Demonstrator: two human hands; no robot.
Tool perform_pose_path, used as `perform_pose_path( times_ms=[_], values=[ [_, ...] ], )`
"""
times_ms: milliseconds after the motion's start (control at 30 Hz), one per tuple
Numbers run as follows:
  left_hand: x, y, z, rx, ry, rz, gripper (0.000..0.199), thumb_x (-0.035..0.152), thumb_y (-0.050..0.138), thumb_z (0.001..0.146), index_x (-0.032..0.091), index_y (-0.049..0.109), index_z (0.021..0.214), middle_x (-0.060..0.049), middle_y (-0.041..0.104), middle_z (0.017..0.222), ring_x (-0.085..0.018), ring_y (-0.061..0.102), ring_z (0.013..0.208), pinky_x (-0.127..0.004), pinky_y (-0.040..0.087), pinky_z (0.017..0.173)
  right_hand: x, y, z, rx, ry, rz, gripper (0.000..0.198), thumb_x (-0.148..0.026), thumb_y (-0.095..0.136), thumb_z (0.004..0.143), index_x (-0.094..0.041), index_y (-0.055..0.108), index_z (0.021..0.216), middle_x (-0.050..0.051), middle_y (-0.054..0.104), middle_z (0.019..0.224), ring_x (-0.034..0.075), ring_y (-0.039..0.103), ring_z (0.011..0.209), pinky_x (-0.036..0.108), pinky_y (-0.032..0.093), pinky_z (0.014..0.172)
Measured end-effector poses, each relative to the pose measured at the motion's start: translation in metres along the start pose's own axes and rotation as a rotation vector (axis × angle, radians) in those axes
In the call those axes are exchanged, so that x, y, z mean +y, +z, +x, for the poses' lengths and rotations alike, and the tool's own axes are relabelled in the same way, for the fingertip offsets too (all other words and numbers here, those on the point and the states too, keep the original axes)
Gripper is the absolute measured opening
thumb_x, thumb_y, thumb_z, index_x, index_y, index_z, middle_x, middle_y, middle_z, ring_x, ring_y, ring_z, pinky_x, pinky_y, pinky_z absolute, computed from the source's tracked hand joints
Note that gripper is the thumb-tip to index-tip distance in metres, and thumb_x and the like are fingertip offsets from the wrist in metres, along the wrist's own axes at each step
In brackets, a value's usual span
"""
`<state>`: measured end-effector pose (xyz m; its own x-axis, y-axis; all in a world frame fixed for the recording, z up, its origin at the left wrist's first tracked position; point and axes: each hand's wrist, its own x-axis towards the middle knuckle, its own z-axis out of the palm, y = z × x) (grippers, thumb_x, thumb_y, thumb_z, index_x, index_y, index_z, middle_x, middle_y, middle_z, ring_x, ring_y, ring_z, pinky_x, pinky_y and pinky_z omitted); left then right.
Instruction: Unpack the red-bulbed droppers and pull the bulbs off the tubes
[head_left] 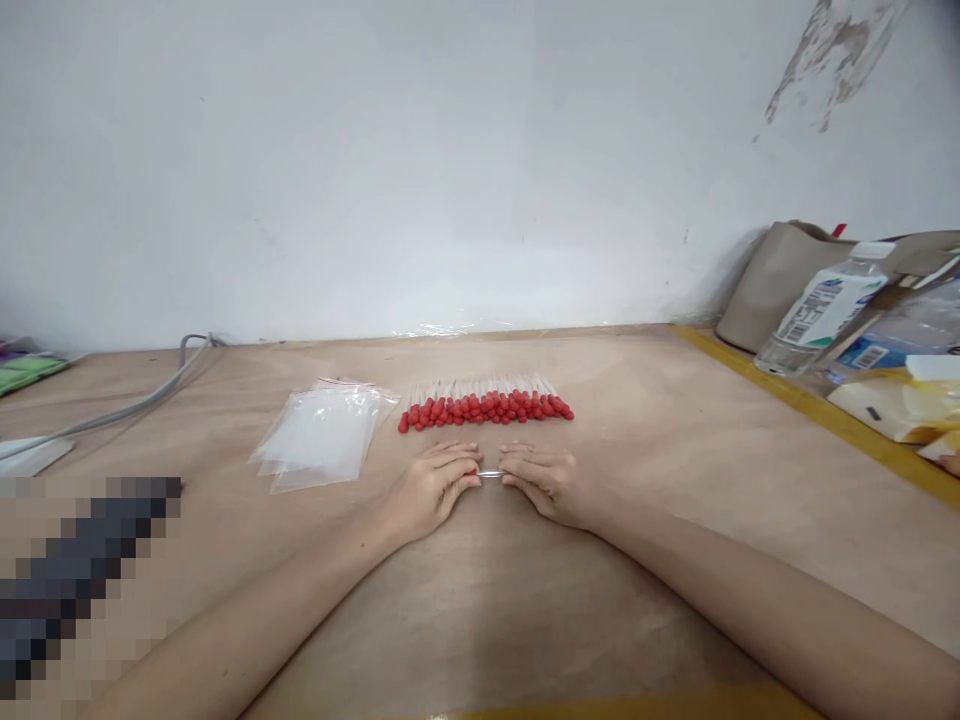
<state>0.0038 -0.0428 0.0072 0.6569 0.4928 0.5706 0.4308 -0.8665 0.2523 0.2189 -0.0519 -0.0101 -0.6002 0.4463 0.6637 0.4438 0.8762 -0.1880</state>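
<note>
White and glossy, a thin stick point(491, 474) lies level between the left hand point(433, 488) and the right hand point(553, 482).

Left hand: narrow; thumb and fingertips pinch the stick's left end. A fleck of red shows at these fingertips.

Right hand: similarly narrow, thumb against bunched fingers, pinching the right end. The two sets of fingertips stand apart, with only the stick's middle exposed between them. Cannot tell whether the stick is bare or wrapped.

Clock positions, taken from the stick:

12 o'clock, just beyond the fingertips: a long row of red-headed sticks point(487, 407), heads towards the person, pale stems towards the wall point(450, 170).

Between 9 and 10: clear plastic bags point(322, 435), overlapping, flat on the wood-coloured table point(652, 430). Farther out, a grey cable point(150, 400) curves to the left edge.

9: a flat white item point(34, 458), partly cut off.

Between 8 and 9: a dark object point(75, 570), pixelated; identity cannot be told.

2: past a strip of yellow tape point(720, 350), a tilted labelled bottle point(825, 308) beside a beige container point(780, 265).

3: a yellow-and-white packet point(877, 405).
</note>
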Motion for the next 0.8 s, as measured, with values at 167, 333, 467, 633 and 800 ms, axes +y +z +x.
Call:
perform_pose_path(
  times_ms=[167, 333, 467, 633, 800],
  values=[
    [-0.004, -0.003, -0.004, -0.02, -0.047, 0.006, 0.021, 0.025, 0.043, 0.088, 0.017, 0.062, 0.09, -0.007, 0.067, 0.096, -0.02, 0.058, 0.102, -0.037, 0.047, 0.089, 0.003, -0.003, -0.002, 0.041, -0.019, -0.022, 0.023, -0.017, 0.041, 0.088, -0.02, 0.057, 0.104, 0.003, 0.066, 0.099, 0.015, 0.056, 0.104, 0.03, 0.045, 0.094],
    [-0.021, -0.02, -0.019, 0.058, -0.228, 0.101, 0.023, 0.031, 0.044, 0.087, 0.019, 0.063, 0.088, -0.005, 0.064, 0.099, -0.018, 0.058, 0.096, -0.034, 0.047, 0.086, 0.018, -0.014, -0.009, 0.182, 0.163, -0.152, 0.022, -0.021, 0.045, 0.086, -0.023, 0.062, 0.1, 0.003, 0.067, 0.089, 0.016, 0.061, 0.086, 0.03, 0.05, 0.078],
    [-0.028, -0.034, -0.023, 0.143, -0.376, 0.239, 0.027, 0.035, 0.043, 0.086, 0.019, 0.063, 0.093, -0.005, 0.057, 0.09, -0.017, 0.057, 0.084, -0.03, 0.048, 0.075, 0.018, -0.018, -0.007, 0.137, 0.265, -0.366, 0.024, -0.022, 0.046, 0.085, -0.021, 0.062, 0.103, 0.004, 0.063, 0.071, 0.016, 0.055, 0.069, 0.031, 0.042, 0.067],
    [-0.032, -0.05, -0.021, 0.012, -0.554, 0.356, 0.03, 0.031, 0.038, 0.086, 0.019, 0.059, 0.102, -0.005, 0.05, 0.086, -0.018, 0.055, 0.077, -0.03, 0.046, 0.069, 0.011, -0.017, -0.003, 0.102, 0.298, -0.38, 0.02, -0.015, 0.045, 0.081, -0.016, 0.06, 0.093, 0.004, 0.063, 0.073, 0.015, 0.053, 0.07, 0.03, 0.035, 0.07],
    [-0.037, -0.055, -0.022, 0.065, -0.64, 0.426, 0.02, 0.034, 0.045, 0.083, 0.018, 0.053, 0.093, -0.002, 0.055, 0.083, -0.016, 0.054, 0.069, -0.028, 0.041, 0.062, 0.014, -0.011, 0.001, 0.1, 0.253, -0.389, 0.017, -0.013, 0.042, 0.081, -0.015, 0.058, 0.074, 0.004, 0.06, 0.067, 0.015, 0.051, 0.066, 0.027, 0.034, 0.067]
  ],
)
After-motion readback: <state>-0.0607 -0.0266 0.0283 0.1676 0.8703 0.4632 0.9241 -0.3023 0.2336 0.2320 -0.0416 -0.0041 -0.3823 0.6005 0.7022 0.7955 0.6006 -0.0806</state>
